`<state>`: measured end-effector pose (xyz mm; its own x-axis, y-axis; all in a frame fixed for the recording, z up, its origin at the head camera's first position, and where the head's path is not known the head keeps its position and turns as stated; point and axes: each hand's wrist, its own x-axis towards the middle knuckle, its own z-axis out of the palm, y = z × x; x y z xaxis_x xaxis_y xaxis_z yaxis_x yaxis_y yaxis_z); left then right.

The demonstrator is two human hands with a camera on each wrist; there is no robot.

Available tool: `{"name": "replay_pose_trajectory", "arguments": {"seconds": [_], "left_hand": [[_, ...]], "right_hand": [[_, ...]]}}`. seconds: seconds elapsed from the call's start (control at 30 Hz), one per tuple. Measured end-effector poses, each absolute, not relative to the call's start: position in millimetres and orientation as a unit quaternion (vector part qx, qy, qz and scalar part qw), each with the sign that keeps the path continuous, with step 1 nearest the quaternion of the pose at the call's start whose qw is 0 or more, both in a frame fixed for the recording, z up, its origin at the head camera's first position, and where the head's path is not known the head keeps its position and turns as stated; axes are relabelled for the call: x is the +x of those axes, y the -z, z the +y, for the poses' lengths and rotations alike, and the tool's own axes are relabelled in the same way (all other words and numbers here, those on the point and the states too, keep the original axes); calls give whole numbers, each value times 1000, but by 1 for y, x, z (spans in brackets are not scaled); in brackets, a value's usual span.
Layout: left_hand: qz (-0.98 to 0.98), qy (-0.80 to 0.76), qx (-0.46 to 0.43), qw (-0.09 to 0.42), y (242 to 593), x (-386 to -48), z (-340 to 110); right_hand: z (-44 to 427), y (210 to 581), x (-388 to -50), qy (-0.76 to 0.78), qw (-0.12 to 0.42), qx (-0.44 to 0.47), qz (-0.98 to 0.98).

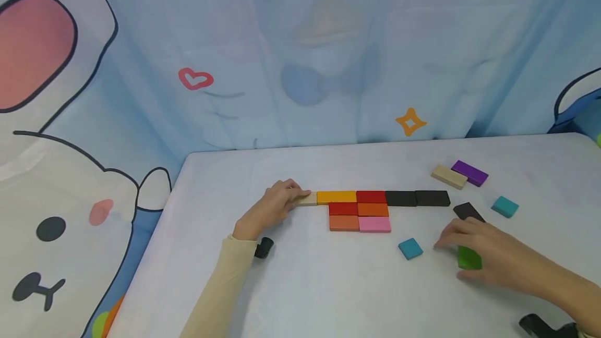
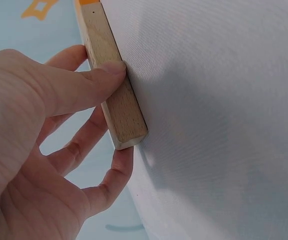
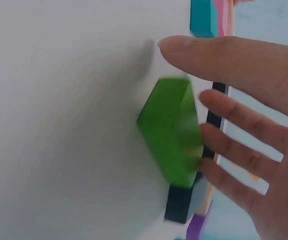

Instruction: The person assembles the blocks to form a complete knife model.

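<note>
With the thumb on top and fingers along the far side, my left hand (image 1: 269, 207) pinches a plain wooden block (image 2: 116, 85) at the left end of a row. That row continues with a yellow block (image 1: 336, 197), a red block (image 1: 371, 196) and two black blocks (image 1: 433, 198). Below it, touching, are a red block (image 1: 343, 208), two orange ones (image 1: 373, 209) and a pink block (image 1: 374, 224). My right hand (image 1: 500, 254) is spread around a green block (image 3: 166, 125). Its thumb is apart from the block; whether the fingertips touch it, I cannot tell.
A loose black block (image 1: 468, 212) lies just beyond the right hand. Two teal blocks (image 1: 410, 249) lie to either side of that hand. Farther back, a beige block (image 1: 449, 176) touches a purple block (image 1: 470, 173). A patterned curtain (image 1: 300, 56) hangs behind the white table (image 1: 328, 286).
</note>
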<state>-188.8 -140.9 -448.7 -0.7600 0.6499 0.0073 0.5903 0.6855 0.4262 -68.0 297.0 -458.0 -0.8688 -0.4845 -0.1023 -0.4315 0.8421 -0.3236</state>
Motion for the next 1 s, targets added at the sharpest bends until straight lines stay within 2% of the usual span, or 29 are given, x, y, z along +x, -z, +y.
{"name": "replay_pose_trajectory", "arguments": {"seconds": [0.17, 0.37, 0.53, 0.6, 0.73, 1.0], "left_hand": [[917, -207, 335, 72, 448, -187, -141], [918, -209, 328, 74, 449, -188, -142], [919, -204, 330, 76, 450, -188, -142], [918, -201, 333, 75, 451, -188, -142], [918, -200, 336, 73, 451, -189, -142], [917, -198, 340, 70, 451, -189, -141]], "right_hand": [[308, 463, -65, 160, 93, -243, 952], [318, 466, -65, 177, 124, -234, 948], [330, 470, -60, 172, 76, -275, 943], [332, 469, -60, 164, 75, -273, 945], [329, 463, -64, 150, 120, -242, 951], [317, 462, -65, 143, 141, -222, 954]]}}
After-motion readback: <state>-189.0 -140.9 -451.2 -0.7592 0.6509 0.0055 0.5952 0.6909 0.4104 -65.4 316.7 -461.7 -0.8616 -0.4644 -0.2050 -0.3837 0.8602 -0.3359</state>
